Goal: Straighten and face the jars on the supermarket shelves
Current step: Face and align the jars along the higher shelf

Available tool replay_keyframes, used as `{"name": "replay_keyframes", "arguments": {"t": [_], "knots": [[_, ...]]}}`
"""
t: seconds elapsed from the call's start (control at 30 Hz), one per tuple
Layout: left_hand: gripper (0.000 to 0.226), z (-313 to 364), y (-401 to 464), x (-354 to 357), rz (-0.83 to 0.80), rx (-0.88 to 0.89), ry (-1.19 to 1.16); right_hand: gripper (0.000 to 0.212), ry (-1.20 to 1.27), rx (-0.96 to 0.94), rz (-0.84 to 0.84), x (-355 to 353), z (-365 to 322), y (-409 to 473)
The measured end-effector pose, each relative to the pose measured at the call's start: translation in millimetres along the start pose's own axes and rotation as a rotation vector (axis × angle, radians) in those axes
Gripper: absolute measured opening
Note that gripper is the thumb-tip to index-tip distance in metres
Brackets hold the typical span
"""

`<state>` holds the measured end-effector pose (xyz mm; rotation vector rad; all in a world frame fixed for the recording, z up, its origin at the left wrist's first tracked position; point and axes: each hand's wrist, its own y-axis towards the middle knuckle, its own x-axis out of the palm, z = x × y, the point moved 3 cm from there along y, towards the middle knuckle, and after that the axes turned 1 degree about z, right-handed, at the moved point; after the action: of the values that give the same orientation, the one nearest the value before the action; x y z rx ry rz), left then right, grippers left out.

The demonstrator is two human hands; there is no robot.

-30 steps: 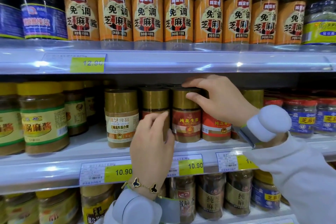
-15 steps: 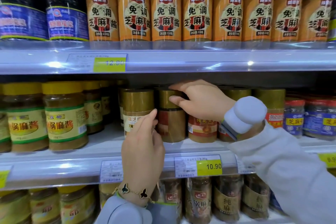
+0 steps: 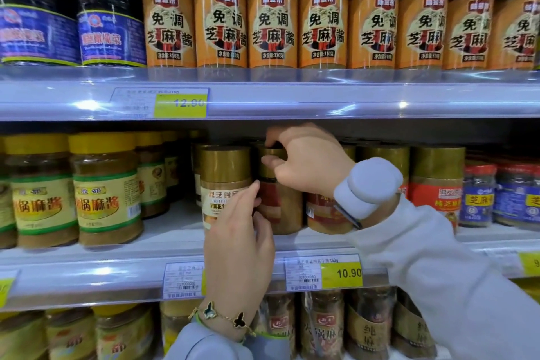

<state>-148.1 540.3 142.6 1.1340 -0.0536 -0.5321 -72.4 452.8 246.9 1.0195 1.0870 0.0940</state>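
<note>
Both arms wear loose pale grey fabric sleeves [image 3: 455, 280] that reach to the wrists. The left hand [image 3: 238, 245] has a thin gold chain bracelet [image 3: 225, 316] with dark clover-shaped charms, with a narrow green band just beside it. At the right hand [image 3: 309, 164], a rounded white puck-like device [image 3: 368, 184] sits on the wrist, held by a dark strap [image 3: 349, 218].
</note>
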Motion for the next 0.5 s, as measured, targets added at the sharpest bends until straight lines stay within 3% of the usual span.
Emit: {"name": "replay_keyframes", "arguments": {"t": [0.37,0.5], "knots": [[0.045,0,-2,4,-0.024,0.009,0.030,0.018,0.243,0.009,-0.126,-10,17,-6],[0.045,0,-1,3,-0.022,0.008,0.040,0.033,0.210,0.016,-0.098,-7,15,-7]]}}
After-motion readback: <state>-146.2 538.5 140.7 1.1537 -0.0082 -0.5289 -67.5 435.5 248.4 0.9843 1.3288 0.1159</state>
